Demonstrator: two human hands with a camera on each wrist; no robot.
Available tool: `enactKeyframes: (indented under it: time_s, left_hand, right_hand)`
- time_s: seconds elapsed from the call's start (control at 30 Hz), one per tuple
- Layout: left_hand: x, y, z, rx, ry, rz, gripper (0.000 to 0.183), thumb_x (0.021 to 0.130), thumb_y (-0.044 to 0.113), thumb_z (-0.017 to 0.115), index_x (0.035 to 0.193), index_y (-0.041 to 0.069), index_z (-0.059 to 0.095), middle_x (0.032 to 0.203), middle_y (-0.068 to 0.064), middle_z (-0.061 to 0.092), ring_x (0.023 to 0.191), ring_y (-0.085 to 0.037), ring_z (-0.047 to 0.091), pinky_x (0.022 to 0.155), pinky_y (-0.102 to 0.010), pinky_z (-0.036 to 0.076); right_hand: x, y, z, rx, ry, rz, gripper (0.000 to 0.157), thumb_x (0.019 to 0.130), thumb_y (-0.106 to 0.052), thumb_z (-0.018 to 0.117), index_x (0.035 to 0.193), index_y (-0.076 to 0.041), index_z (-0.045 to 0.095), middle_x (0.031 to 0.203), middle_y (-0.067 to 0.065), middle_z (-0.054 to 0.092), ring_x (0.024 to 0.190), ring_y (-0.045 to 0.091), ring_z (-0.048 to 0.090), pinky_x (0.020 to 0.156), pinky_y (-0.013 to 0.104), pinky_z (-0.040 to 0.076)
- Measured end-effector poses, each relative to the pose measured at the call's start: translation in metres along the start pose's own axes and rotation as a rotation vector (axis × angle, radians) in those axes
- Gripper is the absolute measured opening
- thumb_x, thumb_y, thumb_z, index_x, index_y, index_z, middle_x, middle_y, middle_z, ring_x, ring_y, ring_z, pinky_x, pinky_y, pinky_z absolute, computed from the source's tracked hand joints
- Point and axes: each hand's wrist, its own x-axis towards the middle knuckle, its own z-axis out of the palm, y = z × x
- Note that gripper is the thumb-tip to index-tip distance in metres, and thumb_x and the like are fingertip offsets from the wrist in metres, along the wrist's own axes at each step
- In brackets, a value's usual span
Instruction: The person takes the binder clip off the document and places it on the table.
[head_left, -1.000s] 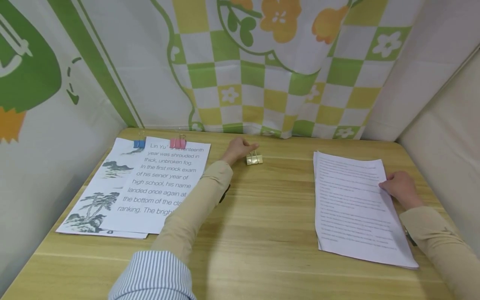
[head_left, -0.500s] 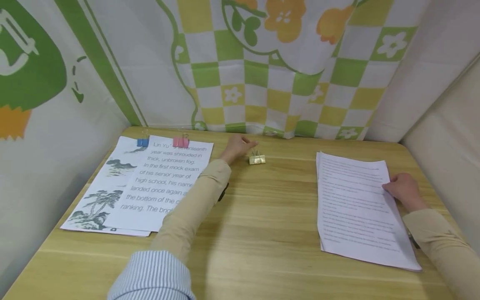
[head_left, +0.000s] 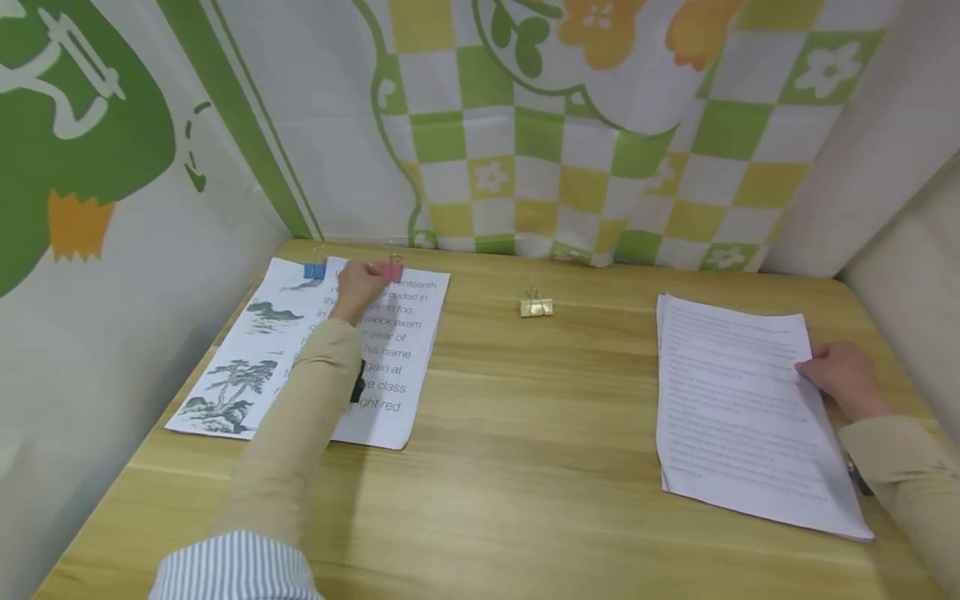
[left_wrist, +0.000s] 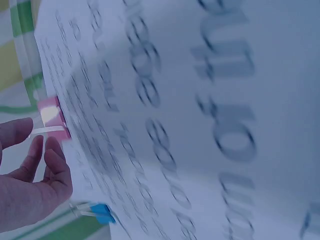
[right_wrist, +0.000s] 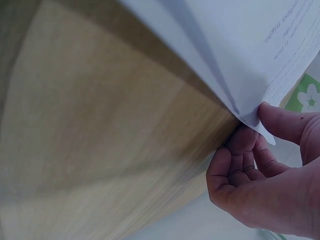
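Note:
At the top of the left papers, my left hand reaches to a pink binder clip. In the left wrist view the thumb and fingers stand apart, close about the clip's wire handle. The clip sits on the top edge of a sheet of large print. A blue binder clip sits to its left on papers with ink landscape drawings. On the right, my right hand pinches the edge of a stack of printed sheets between thumb and fingers.
A gold binder clip stands on the wooden table between the two sets of papers. Patterned cloth hangs behind the table's back edge, with pale walls at both sides.
My left hand has moved left, from beside the gold clip to the pink clip. The right hand keeps its pinch on the stack. The head view has shifted slightly.

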Motion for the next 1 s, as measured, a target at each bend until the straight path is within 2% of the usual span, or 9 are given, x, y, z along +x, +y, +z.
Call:
enactKeyframes:
  time_s: [0.1,0.2,0.27,0.37,0.43,0.53,0.7,0.8,1.0]
  left_hand:
    - [-0.009,-0.021,-0.027,0.114,0.127,0.003,0.031,0.083,0.009,0.051,0.105,-0.011,0.06,0.115,-0.032,0.059,0.106,-0.044,0.054,0.096,-0.048,0.045]
    - [-0.016,-0.033,-0.044,0.218,0.207,-0.031,0.032,0.079,0.007,0.047,0.101,-0.014,0.057,0.113,-0.036,0.058,0.105,-0.049,0.054,0.093,-0.054,0.045]
    - [-0.02,-0.037,-0.05,0.266,0.197,-0.064,0.034,0.078,0.008,0.047,0.102,-0.014,0.056,0.113,-0.037,0.057,0.105,-0.05,0.055,0.091,-0.056,0.045]
    - [-0.024,-0.04,-0.055,0.312,0.128,-0.088,0.041,0.079,0.011,0.051,0.11,-0.016,0.054,0.115,-0.037,0.056,0.105,-0.048,0.055,0.09,-0.054,0.046]
    - [-0.025,-0.041,-0.055,0.322,0.082,-0.106,0.045,0.08,0.012,0.055,0.114,-0.017,0.052,0.116,-0.037,0.055,0.105,-0.047,0.055,0.092,-0.053,0.045]
    - [-0.026,-0.042,-0.055,0.326,0.051,-0.147,0.049,0.081,0.014,0.057,0.119,-0.016,0.049,0.121,-0.036,0.053,0.111,-0.048,0.052,0.097,-0.054,0.042]
    - [-0.026,-0.045,-0.054,0.318,0.044,-0.2,0.05,0.083,0.014,0.056,0.124,-0.013,0.046,0.128,-0.035,0.048,0.119,-0.049,0.046,0.102,-0.057,0.036]
    - [-0.028,-0.046,-0.056,0.308,0.048,-0.199,0.05,0.083,0.013,0.057,0.123,-0.015,0.046,0.125,-0.035,0.05,0.115,-0.048,0.049,0.101,-0.055,0.039]
    - [-0.029,-0.049,-0.057,0.277,0.077,-0.17,0.049,0.08,0.01,0.06,0.118,-0.018,0.048,0.119,-0.037,0.054,0.108,-0.046,0.053,0.097,-0.052,0.043]
  right_hand:
    - [0.001,-0.002,-0.004,-0.006,0.003,0.005,0.039,0.084,-0.013,0.057,0.099,0.023,0.052,0.083,0.032,0.056,0.076,0.039,0.051,0.059,0.03,0.036]
    - [-0.001,-0.001,-0.007,-0.006,-0.006,0.026,0.04,0.084,-0.011,0.057,0.1,0.025,0.05,0.085,0.034,0.054,0.077,0.041,0.051,0.059,0.031,0.036]
    - [-0.003,0.001,-0.007,-0.002,-0.012,0.051,0.04,0.085,-0.011,0.056,0.101,0.025,0.049,0.086,0.035,0.054,0.078,0.041,0.051,0.059,0.031,0.036]
    - [-0.005,0.002,-0.007,0.004,-0.015,0.083,0.041,0.085,-0.011,0.056,0.103,0.025,0.049,0.087,0.035,0.054,0.078,0.04,0.051,0.059,0.032,0.036]
    - [-0.006,0.001,-0.006,0.007,-0.011,0.09,0.041,0.084,-0.012,0.056,0.104,0.024,0.049,0.087,0.035,0.055,0.078,0.039,0.051,0.059,0.031,0.036]
    - [-0.007,0.0,-0.005,0.013,-0.008,0.078,0.041,0.084,-0.013,0.056,0.102,0.023,0.05,0.083,0.032,0.056,0.075,0.036,0.052,0.057,0.029,0.036]
    - [-0.007,-0.004,-0.002,0.027,-0.038,0.134,0.041,0.085,-0.012,0.055,0.105,0.023,0.049,0.085,0.031,0.055,0.075,0.035,0.051,0.057,0.03,0.037]
    - [-0.006,-0.006,-0.001,0.02,-0.048,0.175,0.041,0.086,-0.011,0.053,0.108,0.022,0.047,0.09,0.032,0.054,0.078,0.037,0.051,0.059,0.032,0.038]
    - [-0.005,-0.01,-0.002,0.004,-0.057,0.184,0.042,0.087,-0.012,0.052,0.11,0.022,0.045,0.093,0.033,0.053,0.081,0.038,0.05,0.061,0.033,0.038]
